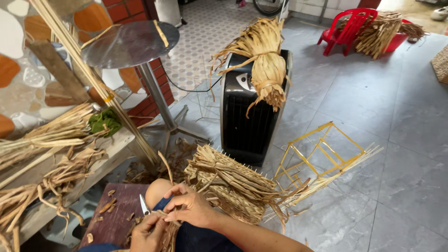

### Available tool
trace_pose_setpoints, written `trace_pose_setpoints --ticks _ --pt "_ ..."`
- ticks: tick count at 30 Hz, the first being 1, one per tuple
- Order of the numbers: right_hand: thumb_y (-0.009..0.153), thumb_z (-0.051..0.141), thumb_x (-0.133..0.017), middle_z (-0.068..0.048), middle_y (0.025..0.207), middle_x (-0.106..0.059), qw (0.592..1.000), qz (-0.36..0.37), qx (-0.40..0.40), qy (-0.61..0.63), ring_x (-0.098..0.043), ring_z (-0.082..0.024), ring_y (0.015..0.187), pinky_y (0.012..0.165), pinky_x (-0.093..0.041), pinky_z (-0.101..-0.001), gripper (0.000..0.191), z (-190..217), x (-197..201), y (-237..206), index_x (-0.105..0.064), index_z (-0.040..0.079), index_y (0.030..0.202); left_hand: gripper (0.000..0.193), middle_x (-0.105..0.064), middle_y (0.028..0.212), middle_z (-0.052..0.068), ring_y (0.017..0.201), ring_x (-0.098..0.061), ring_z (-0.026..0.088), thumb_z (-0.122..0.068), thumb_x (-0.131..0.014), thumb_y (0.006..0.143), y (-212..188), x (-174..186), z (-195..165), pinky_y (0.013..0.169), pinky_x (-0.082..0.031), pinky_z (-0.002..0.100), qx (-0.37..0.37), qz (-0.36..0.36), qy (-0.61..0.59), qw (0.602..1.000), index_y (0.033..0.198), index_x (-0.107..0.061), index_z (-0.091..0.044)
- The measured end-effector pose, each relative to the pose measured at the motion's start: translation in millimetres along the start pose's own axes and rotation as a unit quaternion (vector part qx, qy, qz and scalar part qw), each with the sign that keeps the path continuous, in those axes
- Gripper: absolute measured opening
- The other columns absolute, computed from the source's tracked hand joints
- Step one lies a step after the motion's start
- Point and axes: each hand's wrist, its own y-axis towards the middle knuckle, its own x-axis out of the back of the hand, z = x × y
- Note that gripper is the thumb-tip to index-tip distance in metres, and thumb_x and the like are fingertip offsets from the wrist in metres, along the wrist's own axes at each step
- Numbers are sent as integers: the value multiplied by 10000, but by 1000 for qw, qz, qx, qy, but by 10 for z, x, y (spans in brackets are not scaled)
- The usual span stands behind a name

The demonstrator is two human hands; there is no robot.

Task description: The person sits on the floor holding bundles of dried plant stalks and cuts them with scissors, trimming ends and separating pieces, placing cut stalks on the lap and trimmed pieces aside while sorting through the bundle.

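My right hand (189, 207) pinches dried straw strands (168, 231) over my lap. Lower down, my left hand (148, 233) grips the same strands, and the metal tip of small scissors (143, 205) sticks up beside it. A half-woven straw basket (231, 186) with loose stakes lies on the floor just right of my knee. One thin strand (165, 167) curls upward from my fingers.
A black fan heater (249, 126) with a straw bundle (267, 65) on top stands ahead. A yellow wire frame (322, 151) lies to its right. Straw piles cover a bench (51, 154) at left, by a round metal table (130, 44). A red plastic chair (347, 28) is far back.
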Motion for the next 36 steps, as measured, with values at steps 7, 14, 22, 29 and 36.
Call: trace_pose_setpoints --ticks 7,14,22,29,36 --pt "890 212 -812 -19 947 -681 986 26 -157 42 -670 -105 832 743 -530 -239 218 9 -8 26 -741 58 1026 250 -762 909 101 848 -719 132 -74 -775 835 19 -94 -46 744 -575 269 162 48 -89 982 1053 -767 48" --pt "927 97 -771 8 971 -663 967 4 -157 200 -639 -49 881 785 -534 -211 167 -59 51 -27 -658 44 1037 256 -747 815 166 787 -699 209 -100 -695 934 54 -73 -144 718 -558 319 267 -22 -191 944 1108 -757 77" --pt "932 90 -795 -35 959 -718 977 109 -101 152 -690 -90 874 785 -559 -239 136 9 152 -110 -688 24 985 163 -771 868 120 803 -720 184 14 -698 861 60 90 -272 748 -584 335 307 26 -257 916 1013 -746 49" --pt "964 93 -730 -48 949 -708 980 112 -102 131 -671 -109 855 762 -549 -255 85 0 193 -9 -720 36 1026 156 -704 844 28 791 -663 128 76 -774 799 -23 -48 -552 695 -540 289 69 24 -106 992 907 -725 -24" --pt "900 41 -664 -64 1072 -677 991 88 -45 -91 -697 -179 1005 860 -570 -280 196 -44 165 56 -749 32 1076 217 -677 920 56 846 -665 278 29 -724 730 -49 -212 -1448 718 -542 361 -235 -71 283 927 893 -647 -90"
